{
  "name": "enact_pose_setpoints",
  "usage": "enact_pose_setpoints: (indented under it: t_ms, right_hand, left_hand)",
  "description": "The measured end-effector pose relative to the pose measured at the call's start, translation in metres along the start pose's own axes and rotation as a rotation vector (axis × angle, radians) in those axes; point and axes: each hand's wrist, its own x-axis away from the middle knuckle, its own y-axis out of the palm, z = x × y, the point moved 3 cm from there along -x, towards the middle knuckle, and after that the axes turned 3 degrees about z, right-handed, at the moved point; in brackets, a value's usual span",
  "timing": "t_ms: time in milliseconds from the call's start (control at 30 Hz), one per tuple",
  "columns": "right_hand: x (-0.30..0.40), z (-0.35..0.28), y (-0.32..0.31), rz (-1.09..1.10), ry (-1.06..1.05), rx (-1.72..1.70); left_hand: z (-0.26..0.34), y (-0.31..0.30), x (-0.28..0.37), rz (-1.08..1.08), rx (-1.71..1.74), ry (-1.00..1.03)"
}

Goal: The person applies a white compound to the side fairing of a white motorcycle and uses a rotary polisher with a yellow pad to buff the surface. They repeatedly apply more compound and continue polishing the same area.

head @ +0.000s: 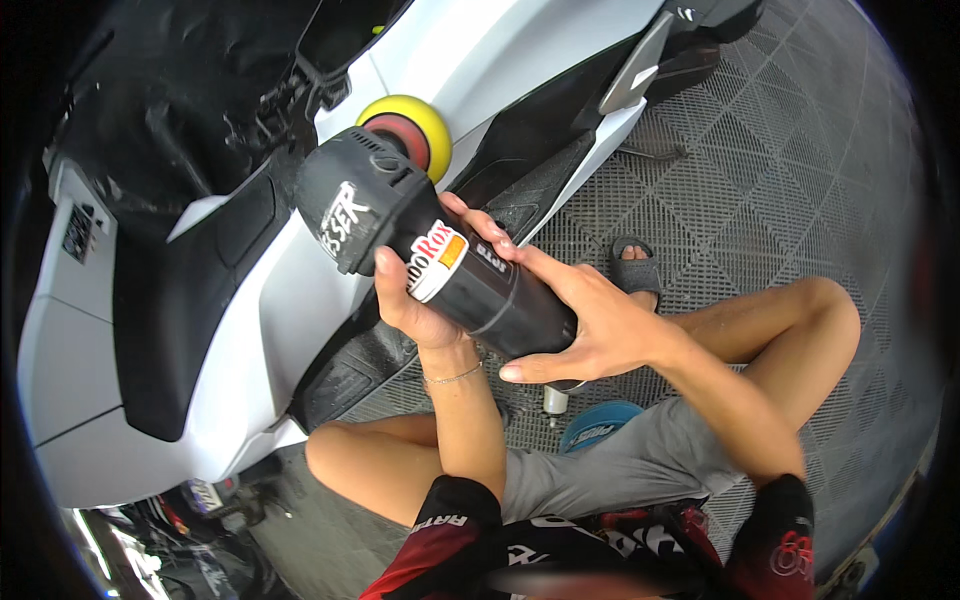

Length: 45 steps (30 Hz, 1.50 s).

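Note:
Both hands support a black cordless polisher (499, 300) with stickers on its body and the maker's name SPTA. My left hand (416, 307) cradles the body from below near the head, its thumb up one side and fingertips showing along the other. Around the rear of the handle wraps my right hand (600, 322), thumb stretched along the near side. The polisher's yellow foam pad (441, 139), on a red backing plate, faces the white body panel (480, 67) of a motor scooter. Whether the pad touches the panel cannot be told.
The scooter's black footboard (517, 180) runs beside the tool. A white bottle (555, 401) and a teal round object (600, 424) are by my legs on grey grid floor tiles (720, 195). At lower left is another power tool (214, 499). Black sheeting (172, 90) lies at upper left.

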Motion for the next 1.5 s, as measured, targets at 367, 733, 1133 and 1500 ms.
enact_pose_setpoints:
  t_ms: [367, 733, 1133, 1500]
  right_hand:
    - [0.016, -0.047, -0.024, 0.194, 0.129, -0.364]
    - [0.016, -0.072, -0.066, 0.341, 0.008, -0.551]
    - [0.005, -0.075, -0.036, 0.227, 0.105, -0.594]
    - [0.019, -0.091, -0.048, 0.322, 0.147, -0.440]
  left_hand:
    - [-0.003, 0.089, -0.034, 0.105, -0.027, -0.139]
    - [-0.013, 0.151, -0.068, 0.025, -0.166, -0.179]
    - [0.006, 0.113, -0.057, 0.016, -0.160, -0.123]
    - [-0.007, 0.134, -0.061, -0.176, -0.075, -0.237]
